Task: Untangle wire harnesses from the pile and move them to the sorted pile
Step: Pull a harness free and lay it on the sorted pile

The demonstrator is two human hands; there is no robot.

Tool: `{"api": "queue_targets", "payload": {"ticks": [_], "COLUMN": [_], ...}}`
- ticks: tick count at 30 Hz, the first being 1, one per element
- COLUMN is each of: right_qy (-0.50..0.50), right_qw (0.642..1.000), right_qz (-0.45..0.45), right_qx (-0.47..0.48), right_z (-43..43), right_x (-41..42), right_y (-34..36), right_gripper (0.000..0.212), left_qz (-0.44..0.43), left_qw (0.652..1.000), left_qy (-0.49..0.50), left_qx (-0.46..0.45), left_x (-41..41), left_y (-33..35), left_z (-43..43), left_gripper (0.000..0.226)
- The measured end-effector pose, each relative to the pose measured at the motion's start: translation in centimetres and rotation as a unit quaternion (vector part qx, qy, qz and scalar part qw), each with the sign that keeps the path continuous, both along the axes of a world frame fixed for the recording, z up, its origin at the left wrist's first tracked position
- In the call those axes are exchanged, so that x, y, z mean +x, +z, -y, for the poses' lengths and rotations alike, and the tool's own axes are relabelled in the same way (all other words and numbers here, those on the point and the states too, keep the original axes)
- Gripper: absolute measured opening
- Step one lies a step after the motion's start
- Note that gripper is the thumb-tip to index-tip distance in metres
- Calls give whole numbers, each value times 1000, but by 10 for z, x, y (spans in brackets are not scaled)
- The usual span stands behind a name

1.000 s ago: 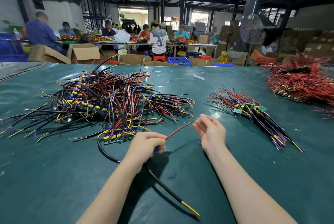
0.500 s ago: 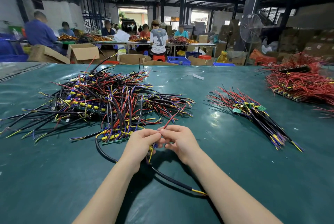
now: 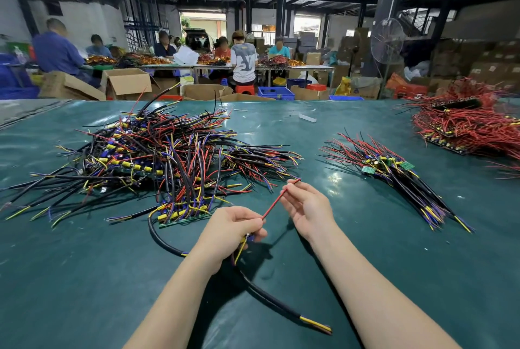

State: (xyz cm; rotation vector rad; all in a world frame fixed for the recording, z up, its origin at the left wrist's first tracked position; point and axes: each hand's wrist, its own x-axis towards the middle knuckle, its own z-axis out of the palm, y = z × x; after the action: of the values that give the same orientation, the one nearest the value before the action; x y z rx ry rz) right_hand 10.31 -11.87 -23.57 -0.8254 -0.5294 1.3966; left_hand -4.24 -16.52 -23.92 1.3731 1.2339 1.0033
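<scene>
Two bare hands meet at lower centre of the frame above the green bench (image 3: 84, 278). The left hand (image 3: 233, 225) is clenched round the junction of a wire harness (image 3: 270, 301). The harness's thick black cable runs toward the lower right and ends in yellow-sheathed tips lying on the bench. A red wire (image 3: 274, 203) runs up and to the right from this fist to the right hand (image 3: 306, 208), which pinches it near its free end.

The tangled pile (image 3: 157, 157) of black, red, yellow and purple leads fills the left-centre, just beyond the left hand. A green circuit strip (image 3: 183, 218) lies at its near edge. The sorted pile (image 3: 394, 174) lies right of centre, well apart from both hands, with its leads aligned and pointing toward the lower right. A heap of red wires (image 3: 464, 126) occupies the upper right edge.

Beyond the bench, people work at tables among cardboard boxes (image 3: 126, 85). A pedestal fan (image 3: 387, 40) stands at upper right.
</scene>
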Motion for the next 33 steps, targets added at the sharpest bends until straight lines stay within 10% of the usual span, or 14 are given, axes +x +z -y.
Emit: {"api": "queue_targets", "payload": {"ticks": [17,27,33], "right_qy": [-136,185,131], "right_qw": [991,958,969], "right_qz": [-9,209,194], "right_qx": [-2,71,80], "right_z": [-3,14,17], "right_x": [1,-27,-30], "right_y": [4,-8,-7], "right_gripper": [26,18,20], "left_qz": [18,93,71], "left_qw": [999,992,996], "left_qy": [26,79,60], "left_qx": [-11,-8,-5], "left_x": [10,0,0], "left_y": [1,-4,-3], "left_z": [0,-6,-5], "left_gripper": [21,20,18]}}
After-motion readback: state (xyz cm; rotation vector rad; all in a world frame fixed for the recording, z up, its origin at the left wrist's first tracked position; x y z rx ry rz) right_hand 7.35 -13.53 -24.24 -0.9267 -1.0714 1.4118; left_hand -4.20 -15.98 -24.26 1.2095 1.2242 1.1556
